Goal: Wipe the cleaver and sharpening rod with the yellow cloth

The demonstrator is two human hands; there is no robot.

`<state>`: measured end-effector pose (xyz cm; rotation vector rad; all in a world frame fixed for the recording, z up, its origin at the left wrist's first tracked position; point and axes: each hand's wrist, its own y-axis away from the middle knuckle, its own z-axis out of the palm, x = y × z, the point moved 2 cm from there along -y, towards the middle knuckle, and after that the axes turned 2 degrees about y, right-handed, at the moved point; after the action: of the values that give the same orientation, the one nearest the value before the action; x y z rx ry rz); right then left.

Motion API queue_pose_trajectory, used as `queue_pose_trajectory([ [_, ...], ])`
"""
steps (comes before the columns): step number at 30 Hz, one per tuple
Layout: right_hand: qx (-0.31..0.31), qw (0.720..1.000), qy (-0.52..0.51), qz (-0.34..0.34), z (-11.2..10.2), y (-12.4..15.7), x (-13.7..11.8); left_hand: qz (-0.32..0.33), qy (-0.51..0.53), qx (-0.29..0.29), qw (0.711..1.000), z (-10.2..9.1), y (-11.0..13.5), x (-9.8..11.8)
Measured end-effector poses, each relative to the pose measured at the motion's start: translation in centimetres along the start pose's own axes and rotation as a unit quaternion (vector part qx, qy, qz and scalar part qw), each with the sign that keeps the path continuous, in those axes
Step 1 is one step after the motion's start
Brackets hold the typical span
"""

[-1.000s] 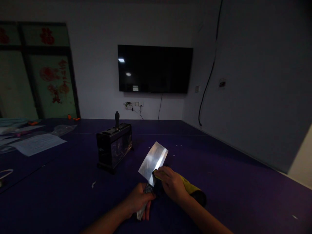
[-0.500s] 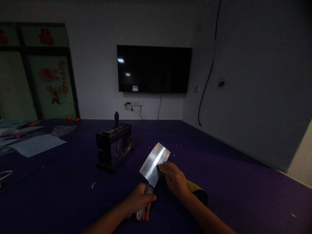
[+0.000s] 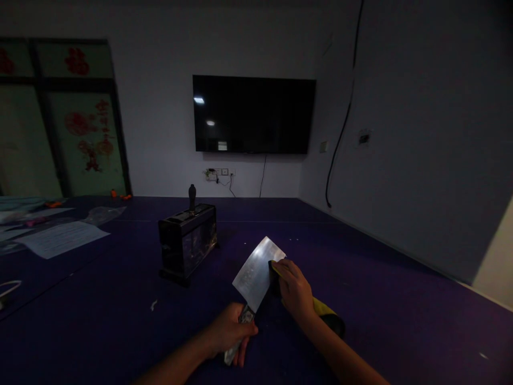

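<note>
Cleaver (image 3: 256,275): held over the worktop (image 3: 393,299), well short of its far edge; whether it touched the surface could not be told.
Long axis: ran from the handle (image 3: 247,315) away and rightward, toward the worktop's far right corner.
Left hand (image 3: 232,331): wrapped firmly around the handle.
Right hand (image 3: 296,291): pinched a yellow-and-black cloth (image 3: 324,307) at the blade's right side.
Blade from right hand: lay just leftward, this hand nearer its tip end.

1 ea.: cleaver (image 3: 256,275), cloth (image 3: 324,308), TV (image 3: 254,115)
</note>
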<state>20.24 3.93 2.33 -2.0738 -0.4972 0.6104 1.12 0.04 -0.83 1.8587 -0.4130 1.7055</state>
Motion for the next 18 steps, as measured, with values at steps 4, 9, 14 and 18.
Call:
queue_pose_trajectory([
  [4,-0.006,1.0,-0.024,0.001,0.0,0.0,0.0,0.005,0.006,0.013,1.0,-0.1,-0.1,-0.1],
  [9,-0.037,0.998,-0.048,-0.004,0.0,-0.1,-0.7,-0.004,0.012,0.031,0.999,0.0,-0.3,-0.1],
  [14,-0.083,0.994,-0.067,-0.038,-0.2,-0.2,-2.5,-0.022,0.032,0.071,0.997,-0.1,-0.4,-0.3],
  [18,-0.107,0.99,-0.07,-0.056,-0.4,-0.3,-3.7,-0.015,0.043,0.073,0.996,-0.3,-0.6,-0.5],
])
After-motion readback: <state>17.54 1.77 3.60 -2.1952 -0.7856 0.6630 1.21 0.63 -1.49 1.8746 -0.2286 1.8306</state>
